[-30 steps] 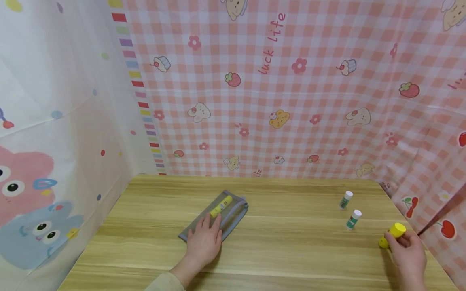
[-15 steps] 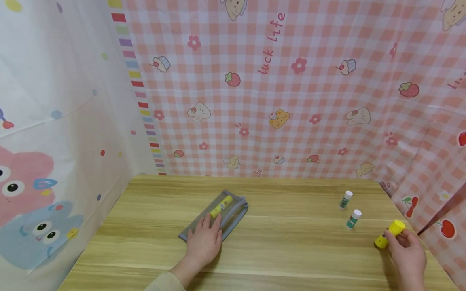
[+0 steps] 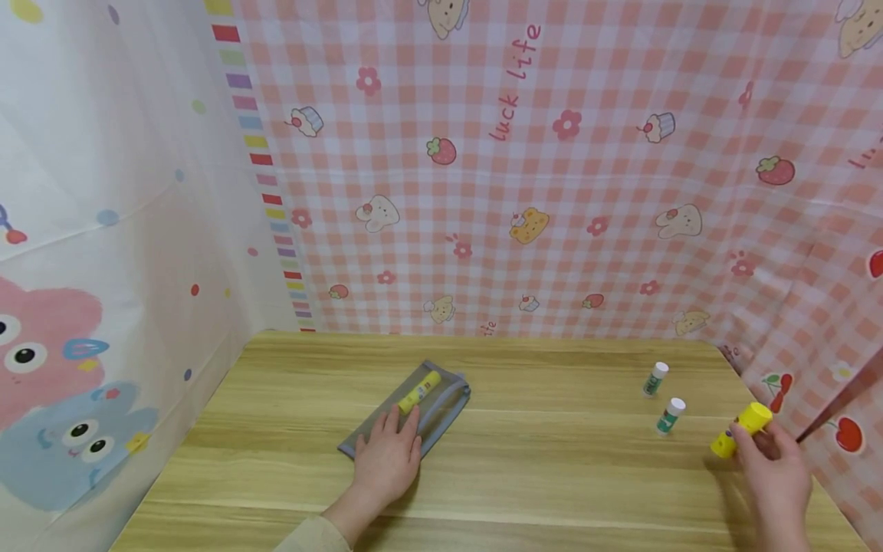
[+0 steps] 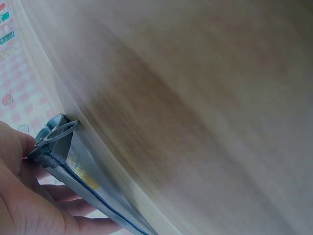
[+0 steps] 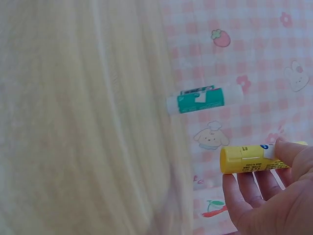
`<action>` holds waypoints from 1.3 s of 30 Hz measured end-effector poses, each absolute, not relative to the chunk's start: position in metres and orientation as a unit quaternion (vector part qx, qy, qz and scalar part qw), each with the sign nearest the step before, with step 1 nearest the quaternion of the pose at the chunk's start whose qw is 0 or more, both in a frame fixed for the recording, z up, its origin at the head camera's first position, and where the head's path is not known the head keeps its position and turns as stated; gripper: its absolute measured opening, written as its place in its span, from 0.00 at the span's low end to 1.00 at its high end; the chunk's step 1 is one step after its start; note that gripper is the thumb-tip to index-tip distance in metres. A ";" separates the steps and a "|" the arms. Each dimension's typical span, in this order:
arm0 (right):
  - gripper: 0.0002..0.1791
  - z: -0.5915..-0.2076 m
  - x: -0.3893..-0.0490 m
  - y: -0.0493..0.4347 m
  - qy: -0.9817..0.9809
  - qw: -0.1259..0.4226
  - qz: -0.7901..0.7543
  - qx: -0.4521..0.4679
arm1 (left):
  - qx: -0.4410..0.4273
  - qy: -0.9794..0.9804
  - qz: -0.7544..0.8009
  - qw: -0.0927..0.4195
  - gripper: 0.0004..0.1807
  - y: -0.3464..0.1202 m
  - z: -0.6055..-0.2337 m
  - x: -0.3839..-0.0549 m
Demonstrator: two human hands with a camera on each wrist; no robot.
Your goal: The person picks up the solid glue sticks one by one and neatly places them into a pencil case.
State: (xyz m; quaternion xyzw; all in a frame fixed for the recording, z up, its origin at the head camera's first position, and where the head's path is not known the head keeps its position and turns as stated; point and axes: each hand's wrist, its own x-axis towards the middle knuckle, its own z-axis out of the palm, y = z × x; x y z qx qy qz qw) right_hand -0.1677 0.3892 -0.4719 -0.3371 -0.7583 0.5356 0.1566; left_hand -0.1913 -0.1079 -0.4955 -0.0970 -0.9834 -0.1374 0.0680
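My left hand (image 3: pixel 386 458) rests with its fingers laid out on a grey zip pouch (image 3: pixel 441 429). A yellow glue stick (image 3: pixel 418 392) shows through the pouch's mesh, just past my fingertips; in the left wrist view it is a blurred yellow patch. At the right, my right hand (image 3: pixel 774 475) pinches a larger yellow glue stick (image 5: pixel 244 159) between thumb and fingers. It is tilted and seems to be off the tabletop, its shadow falling below it. Left of this hand stand two green-and-white glue sticks, a nearer one (image 3: pixel 671 416) and a farther one (image 3: pixel 655 379).
The wooden table (image 3: pixel 552 475) runs back to a pink checked curtain (image 3: pixel 483 192). A white curtain (image 3: pixel 138 192) with cartoon figures hangs along the left side. More checked cloth (image 3: pixel 841 322) borders the table on the right.
My right hand has risen slightly, bringing the larger yellow glue stick up from the table with it. The left hand, the pouch and the two green-and-white glue sticks keep their places.
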 end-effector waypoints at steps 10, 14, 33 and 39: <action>0.42 -0.451 -0.172 0.379 -0.739 0.151 0.561 -0.341 | -0.092 -0.983 -0.142 0.068 0.25 -0.108 -0.498 -0.193; 0.41 -0.444 -0.171 0.373 -0.713 0.170 0.592 -0.334 | -0.092 -0.983 -0.146 0.067 0.25 -0.108 -0.498 -0.193; 0.30 -0.424 -0.168 0.342 -0.673 0.229 0.654 -0.257 | -0.092 -0.983 -0.142 0.066 0.26 -0.108 -0.498 -0.192; 0.28 -0.423 -0.170 0.334 -0.665 0.226 0.679 -0.216 | -0.093 -0.983 -0.141 0.067 0.25 -0.108 -0.496 -0.191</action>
